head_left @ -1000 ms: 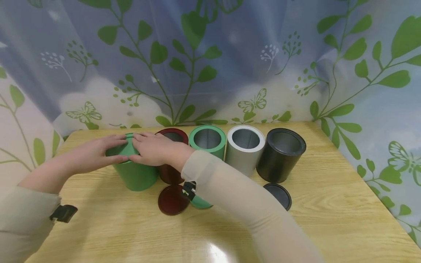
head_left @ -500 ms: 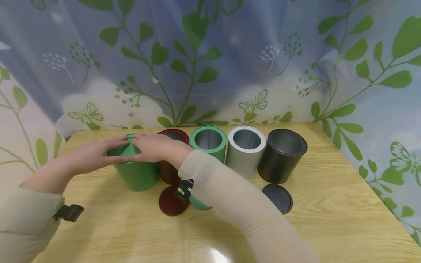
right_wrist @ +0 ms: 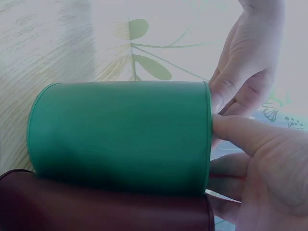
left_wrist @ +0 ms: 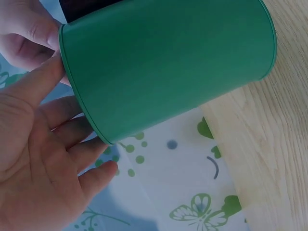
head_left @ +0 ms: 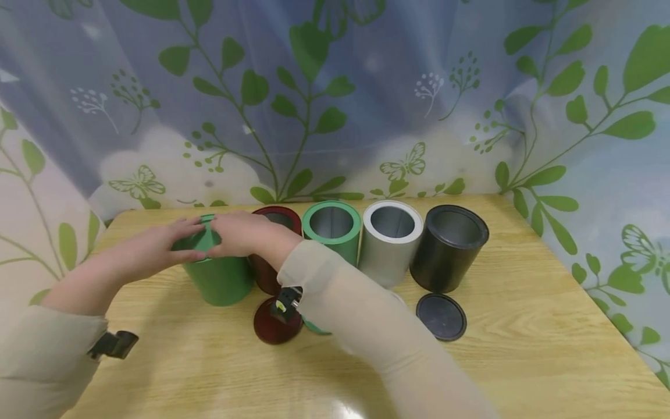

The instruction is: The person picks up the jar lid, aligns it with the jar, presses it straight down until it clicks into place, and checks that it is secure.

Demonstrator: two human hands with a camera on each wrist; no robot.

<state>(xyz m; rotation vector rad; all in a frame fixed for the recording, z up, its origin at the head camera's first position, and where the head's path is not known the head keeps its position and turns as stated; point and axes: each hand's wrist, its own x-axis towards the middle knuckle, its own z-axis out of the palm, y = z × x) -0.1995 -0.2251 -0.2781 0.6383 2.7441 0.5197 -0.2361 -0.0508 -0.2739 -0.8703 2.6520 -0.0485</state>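
Note:
A green canister (head_left: 220, 285) stands upright at the left end of a row of canisters. Both hands rest over its green top (head_left: 207, 237), which shows between them; the fingers partly hide it. My left hand (head_left: 152, 247) comes from the left, its fingers spread and fairly straight across the top in the left wrist view. From the right, my right hand (head_left: 246, 233) lays its fingers on the same top, thumb at the near rim in the right wrist view. Close beside the green canister stands a dark red canister (head_left: 267, 273), partly behind my right hand.
Further right stand a second green canister (head_left: 342, 249), a white canister (head_left: 381, 262) and a black canister (head_left: 442, 265), all uncovered. A dark red lid (head_left: 271, 329) and a black lid (head_left: 441, 317) lie in front; my right sleeve (head_left: 361, 314) hides most of a green lid (head_left: 316, 329).
Both hands stay on the green canister's top. My right forearm has shifted slightly left, showing more of the black lid; my left wrist has moved a little to the right.

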